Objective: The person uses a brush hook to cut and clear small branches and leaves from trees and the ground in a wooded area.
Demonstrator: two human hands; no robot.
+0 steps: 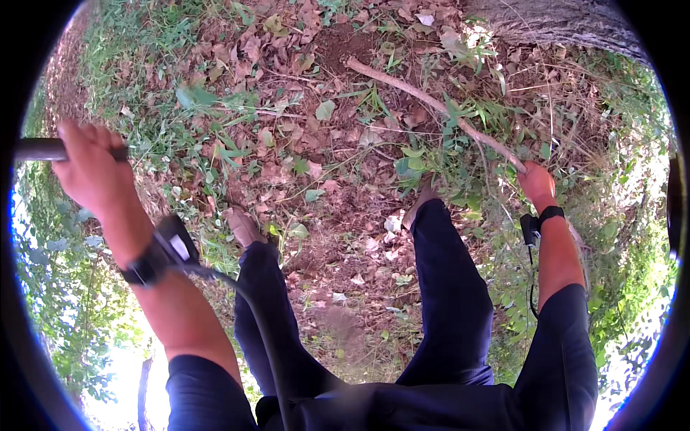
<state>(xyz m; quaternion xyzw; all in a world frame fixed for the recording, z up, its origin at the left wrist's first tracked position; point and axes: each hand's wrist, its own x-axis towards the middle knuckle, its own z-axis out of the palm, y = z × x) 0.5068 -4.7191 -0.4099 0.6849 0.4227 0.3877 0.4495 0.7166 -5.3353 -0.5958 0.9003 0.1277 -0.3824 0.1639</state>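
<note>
My left hand is raised at the far left, its fingers wrapped round a dark, straight handle. The handle's other end runs out of the picture, so the kind of tool is hidden. On the right, my right hand grips the near end of a long, slightly bent wooden stick. From there the stick slants away to the upper left, over leaves and weeds; whether its far end touches the soil I cannot tell.
Dry brown leaves and low green weeds cover the ground. A thick tree trunk stands at the upper right. My shoes are planted apart. A cable runs from the box on my left wrist.
</note>
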